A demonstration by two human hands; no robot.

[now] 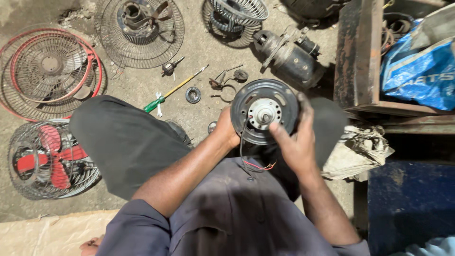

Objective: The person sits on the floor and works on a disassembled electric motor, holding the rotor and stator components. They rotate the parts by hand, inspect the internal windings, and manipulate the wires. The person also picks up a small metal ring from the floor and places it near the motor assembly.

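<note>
Below, 2 hands, left hand (228, 130) and right hand (295, 142) fingers clamped on 1 fan motor (264, 112), 1 screwdriver (173, 89)

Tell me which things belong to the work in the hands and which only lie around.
In hand: round dark metal fan motor with red wires, held by left hand and right hand.

Lying about: green-handled screwdriver, red-bladed caged fan, red-rimmed wire fan guard, blue plastic bag.

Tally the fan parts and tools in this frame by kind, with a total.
Fan motors: 2, one round one held, one dark one on the floor
Wire fan guards: 5
Red fan blades: 1
Green-handled screwdrivers: 1
Total: 9
</note>
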